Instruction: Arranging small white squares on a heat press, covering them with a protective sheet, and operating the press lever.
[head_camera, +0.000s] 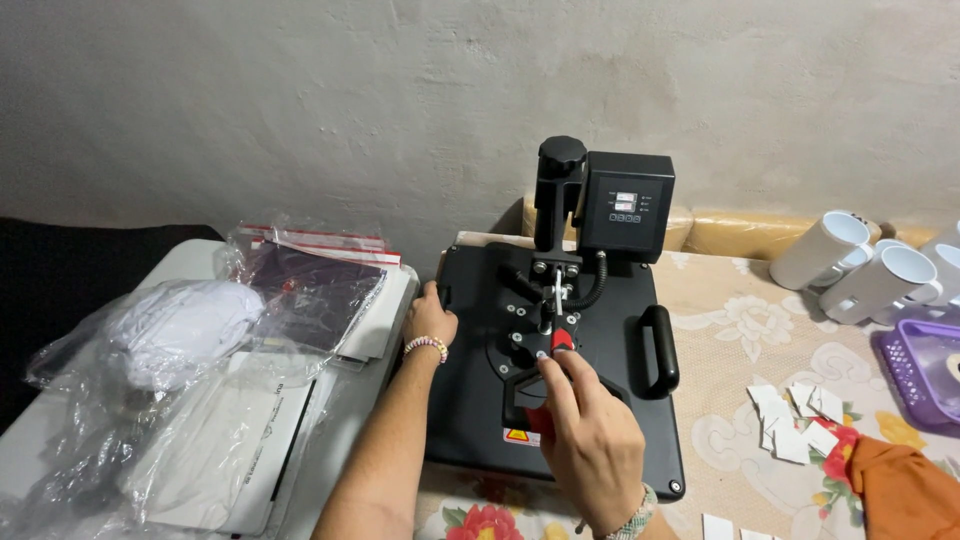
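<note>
Gripping the red-tipped lever on top of the black heat press, the fingers of the right hand are closed narrowly around it, the thumb and forefinger pinched at the red knob. The left hand is laid flat against the press's left edge, its fingers curled over the rim and partly hidden, so their spread cannot be told. The press is set on the counter covered by a floral cloth, near its back edge, with a black control box raised behind the lever. Toward the right edge, small white cards, an orange cloth, a purple basket and white mugs are seen. Beyond the left edge, plastic-wrapped packs are piled on a white surface.
</note>
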